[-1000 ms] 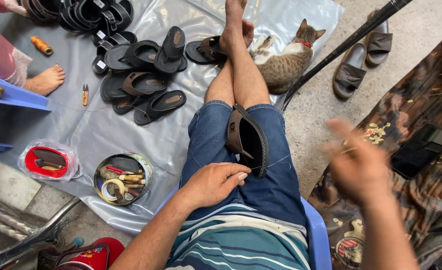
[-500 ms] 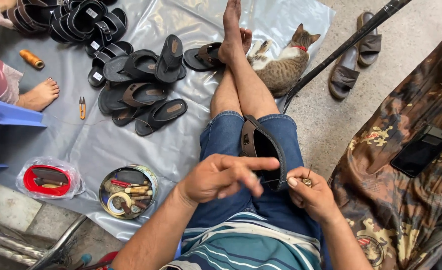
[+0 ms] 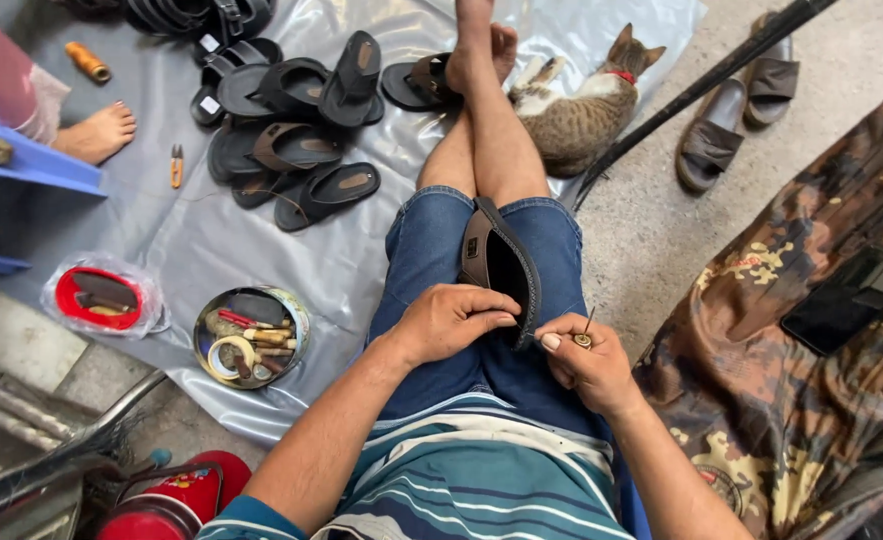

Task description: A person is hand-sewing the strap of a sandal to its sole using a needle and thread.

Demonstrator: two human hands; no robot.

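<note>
Fingers of left hand (image 3: 448, 322) grip one sandal (image 3: 501, 268); right hand (image 3: 583, 362) pinches one needle (image 3: 586, 323).

Person, seated: blue denim shorts (image 3: 431, 250) are worn, cuffed at the knee, with a short-sleeved shirt (image 3: 481, 480) striped in teal, navy and white. Feet (image 3: 476, 45) are left bare.

The left hand (image 3: 451, 322) is covering the near end of the sandal (image 3: 501, 268); the needle (image 3: 587, 322) in the right hand (image 3: 586, 365) is showing too thin for any thread, and the upper-left pile of sandals (image 3: 211, 15) is getting cropped by the top edge
</note>
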